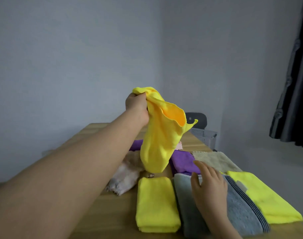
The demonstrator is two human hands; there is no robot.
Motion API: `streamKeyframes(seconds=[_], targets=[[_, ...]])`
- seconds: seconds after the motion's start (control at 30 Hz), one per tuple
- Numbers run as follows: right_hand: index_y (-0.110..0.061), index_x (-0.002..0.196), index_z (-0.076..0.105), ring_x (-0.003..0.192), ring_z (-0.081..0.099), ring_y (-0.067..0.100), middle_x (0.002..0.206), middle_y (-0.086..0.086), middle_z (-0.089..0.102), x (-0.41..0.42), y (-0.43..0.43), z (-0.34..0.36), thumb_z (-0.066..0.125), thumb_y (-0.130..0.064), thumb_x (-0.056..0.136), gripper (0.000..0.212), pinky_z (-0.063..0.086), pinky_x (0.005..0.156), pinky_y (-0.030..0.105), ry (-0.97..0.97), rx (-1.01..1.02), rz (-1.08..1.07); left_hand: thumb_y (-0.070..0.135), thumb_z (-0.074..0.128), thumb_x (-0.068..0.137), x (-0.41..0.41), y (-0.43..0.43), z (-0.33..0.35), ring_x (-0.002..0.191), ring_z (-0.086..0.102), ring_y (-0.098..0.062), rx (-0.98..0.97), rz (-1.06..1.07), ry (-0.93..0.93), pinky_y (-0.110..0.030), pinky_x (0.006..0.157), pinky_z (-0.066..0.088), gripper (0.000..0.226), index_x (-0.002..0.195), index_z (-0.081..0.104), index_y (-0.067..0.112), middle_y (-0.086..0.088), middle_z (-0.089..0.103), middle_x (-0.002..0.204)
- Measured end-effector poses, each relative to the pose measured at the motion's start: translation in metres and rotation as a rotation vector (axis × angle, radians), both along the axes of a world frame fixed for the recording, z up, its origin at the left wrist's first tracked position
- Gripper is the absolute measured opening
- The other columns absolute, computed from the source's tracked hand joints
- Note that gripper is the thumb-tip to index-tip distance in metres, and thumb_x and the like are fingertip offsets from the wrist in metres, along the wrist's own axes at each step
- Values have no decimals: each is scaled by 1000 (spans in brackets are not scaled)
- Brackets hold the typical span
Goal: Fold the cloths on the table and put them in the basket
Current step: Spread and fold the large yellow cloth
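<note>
My left hand (pixel 136 107) grips a bunched yellow cloth (pixel 160 135) and holds it high above the wooden table (pixel 99 213); the cloth hangs down crumpled. My right hand (pixel 208 185) hovers with relaxed fingers over a folded grey cloth (pixel 236 209) near the front. A folded yellow cloth (pixel 156 202) lies left of the grey one, and another yellow cloth (pixel 266 199) lies flat to its right. Behind them sit a purple cloth (pixel 183 163), a beige cloth (pixel 216 160) and a crumpled pale pink cloth (pixel 126 175). The white perforated basket (pixel 205 135) stands at the table's far right.
A dark chair back (pixel 198 119) rises behind the basket. A dark curtain (pixel 292 83) hangs at the right. Plain wall fills the background. A small metallic item (pixel 151 175) lies between the pink and folded yellow cloths.
</note>
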State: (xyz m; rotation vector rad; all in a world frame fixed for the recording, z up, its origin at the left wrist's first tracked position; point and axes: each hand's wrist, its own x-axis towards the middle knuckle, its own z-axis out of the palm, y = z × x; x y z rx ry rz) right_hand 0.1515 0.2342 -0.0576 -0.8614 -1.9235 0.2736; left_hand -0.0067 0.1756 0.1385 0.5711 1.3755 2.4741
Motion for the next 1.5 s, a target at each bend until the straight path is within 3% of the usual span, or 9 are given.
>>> streamKeyframes(seconds=[0.17,0.33,0.5,0.6,0.73,1.0,1.27,1.4,1.5], targets=[[-23,139,42,126,40,12,140,-5,47,11,-65,25,61,-22,88,54,33,101,31,161,-181,287,5,46,95,32,-58,-6,77,57,-20,84,-80,-89,-39,87,48,17,83,55,13,-9,59,88],[-38,145,19,130,36,7,147,-12,34,6,-128,37,63,-31,86,74,36,102,33,125,-256,487,9,45,97,35,-133,-24,96,61,-27,204,-93,-137,-36,81,51,26,121,54,6,-16,62,114],[-49,139,11,128,25,-6,135,-27,27,-15,-186,38,60,-31,88,73,31,105,25,91,-257,690,19,48,96,21,-207,-45,87,65,-17,206,48,-163,-25,68,52,23,116,58,12,-6,66,103],[-43,144,21,131,33,4,141,-22,33,-30,-208,23,62,-32,87,70,40,105,34,24,-326,737,22,51,95,18,-235,-81,100,63,-22,19,249,-111,-33,86,51,24,113,61,11,-7,66,110],[-36,132,42,117,51,11,129,-10,52,-41,-215,-3,64,-27,84,54,48,96,37,-30,-459,679,19,53,93,28,-248,-142,88,56,-22,-371,502,69,-28,73,41,9,97,60,15,-2,60,90],[-26,100,53,95,55,13,99,-5,59,-59,-203,-17,44,3,88,33,45,85,27,70,-488,557,37,43,64,5,-255,-199,96,58,-13,-983,60,434,-31,87,46,34,92,62,40,15,62,97],[-38,138,34,128,37,11,137,-10,39,-53,-197,-3,60,-49,81,63,34,109,36,180,-969,909,30,44,97,13,-261,-189,95,61,-5,-662,-181,186,-25,81,48,22,108,62,36,12,66,102],[-41,144,19,134,34,21,145,-6,36,-54,-194,-17,72,-48,73,89,33,110,44,-368,-718,811,30,37,98,21,-260,-183,76,67,-14,-396,-223,-161,-31,69,47,32,91,66,19,-2,71,88],[-30,134,43,116,52,18,122,-5,57,-56,-188,-22,70,-39,80,61,45,96,36,-287,-647,716,26,33,100,17,-259,-183,90,60,-19,-212,-151,-246,-35,79,47,30,108,59,13,-11,61,115]])
